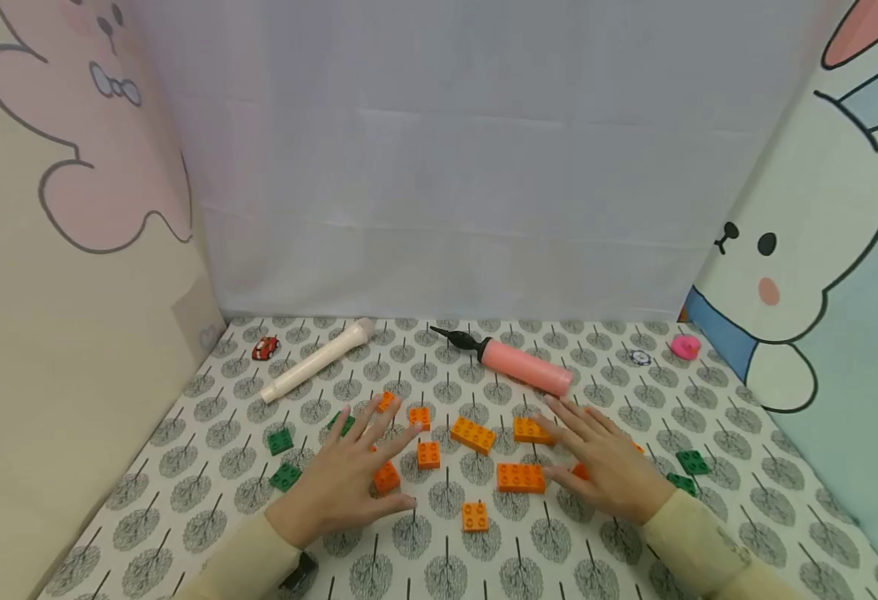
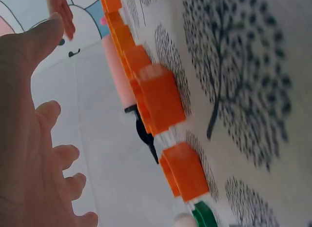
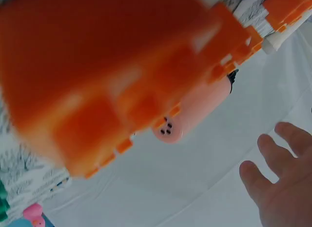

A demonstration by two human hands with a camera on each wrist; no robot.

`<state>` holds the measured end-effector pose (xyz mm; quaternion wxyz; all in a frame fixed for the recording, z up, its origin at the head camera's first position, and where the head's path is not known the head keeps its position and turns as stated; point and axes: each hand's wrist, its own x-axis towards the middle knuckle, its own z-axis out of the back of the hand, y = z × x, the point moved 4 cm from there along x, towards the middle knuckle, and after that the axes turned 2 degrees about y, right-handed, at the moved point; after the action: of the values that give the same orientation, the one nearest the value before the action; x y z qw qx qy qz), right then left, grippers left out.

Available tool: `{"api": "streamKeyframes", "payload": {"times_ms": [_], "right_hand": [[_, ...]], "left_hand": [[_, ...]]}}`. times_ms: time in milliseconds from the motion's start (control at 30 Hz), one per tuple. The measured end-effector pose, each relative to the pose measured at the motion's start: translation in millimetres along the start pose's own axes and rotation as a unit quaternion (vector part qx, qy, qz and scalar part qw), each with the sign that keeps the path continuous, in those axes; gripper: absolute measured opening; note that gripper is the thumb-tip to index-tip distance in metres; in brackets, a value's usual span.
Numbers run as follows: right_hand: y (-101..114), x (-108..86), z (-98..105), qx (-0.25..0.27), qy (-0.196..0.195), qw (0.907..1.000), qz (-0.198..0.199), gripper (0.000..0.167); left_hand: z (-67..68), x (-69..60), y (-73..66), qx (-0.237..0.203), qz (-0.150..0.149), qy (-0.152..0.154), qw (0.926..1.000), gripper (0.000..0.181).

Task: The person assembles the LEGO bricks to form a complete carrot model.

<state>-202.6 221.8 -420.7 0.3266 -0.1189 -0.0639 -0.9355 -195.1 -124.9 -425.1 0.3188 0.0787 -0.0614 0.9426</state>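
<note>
My left hand [image 1: 352,471] hovers with spread fingers above the left part of the block group, an orange block [image 1: 386,477] partly hidden beneath it. My right hand [image 1: 600,458] is likewise spread over the right side, near two long orange blocks, one [image 1: 521,478] by the thumb and another [image 1: 533,431] by the fingertips. Neither hand holds anything. Between the hands lie a tilted long orange block [image 1: 472,435] and small orange blocks, among them one [image 1: 428,455] in the middle and one [image 1: 475,517] nearer the front. The right wrist view shows a large blurred orange block [image 3: 97,75] close to the camera.
Green blocks lie at the left [image 1: 280,442] and right [image 1: 692,462]. Farther back are a white tube [image 1: 319,360], a pink hand pump [image 1: 526,367], a red toy car [image 1: 265,348] and a pink toy [image 1: 685,347]. Curtains [image 1: 446,192] stand behind and beside the table.
</note>
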Motion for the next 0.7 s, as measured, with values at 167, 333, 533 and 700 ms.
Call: {"api": "streamKeyframes", "payload": {"times_ms": [167,333,533,700], "right_hand": [[11.8,5.9,-5.3,0.033,0.001,0.9980,0.055,0.060],[21.5,11.5,-12.2,0.036,0.029,0.9975,0.053,0.048],[28.8,15.5,-14.2,0.043,0.081,0.9954,0.029,0.036],[29.1,18.0,-17.0,0.044,0.103,0.9935,0.018,0.035]], "left_hand": [[-4.6,9.1,-21.6,-0.030,-0.055,0.039,0.9973,0.085],[-14.0,19.0,-54.6,-0.015,-0.141,0.062,0.9880,0.069],[-22.4,29.5,-81.3,-0.025,-0.152,0.043,0.9871,0.041],[-26.5,36.5,-90.9,-0.018,-0.141,0.050,0.9887,0.030]]}}
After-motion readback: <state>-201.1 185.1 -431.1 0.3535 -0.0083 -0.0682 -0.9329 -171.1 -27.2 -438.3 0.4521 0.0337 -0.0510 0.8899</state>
